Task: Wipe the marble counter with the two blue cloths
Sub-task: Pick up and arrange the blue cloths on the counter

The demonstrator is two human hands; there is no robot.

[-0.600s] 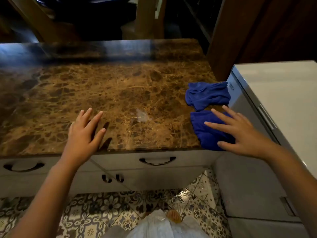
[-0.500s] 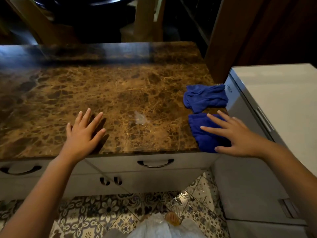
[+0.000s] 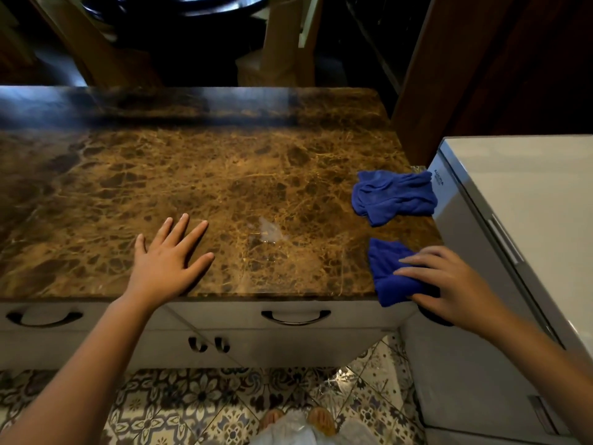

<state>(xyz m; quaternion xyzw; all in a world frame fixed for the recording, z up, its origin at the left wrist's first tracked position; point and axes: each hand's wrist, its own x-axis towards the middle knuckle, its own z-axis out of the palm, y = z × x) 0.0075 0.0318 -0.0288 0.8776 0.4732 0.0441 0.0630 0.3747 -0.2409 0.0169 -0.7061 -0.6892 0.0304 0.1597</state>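
Observation:
The brown marble counter (image 3: 224, 175) fills the middle of the view. Two blue cloths lie at its right end. The far cloth (image 3: 391, 197) sits crumpled against the white appliance, untouched. The near cloth (image 3: 385, 268) lies at the front right corner and hangs slightly over the edge. My right hand (image 3: 449, 284) rests on top of it, fingers curled over the cloth and thumb at its front edge. My left hand (image 3: 167, 261) lies flat on the marble near the front edge, fingers spread, holding nothing. A pale smudge (image 3: 268, 231) shows on the marble between the hands.
A white appliance (image 3: 529, 203) stands flush against the counter's right end, its top slightly higher. White drawers with dark handles (image 3: 295, 317) sit under the counter. Patterned floor tiles (image 3: 192, 396) lie below. Dark wooden furniture stands behind the counter.
My right hand has drawn its fingers together and curled them onto the near cloth. My left hand has slid a little forward and settled flat on the marble.

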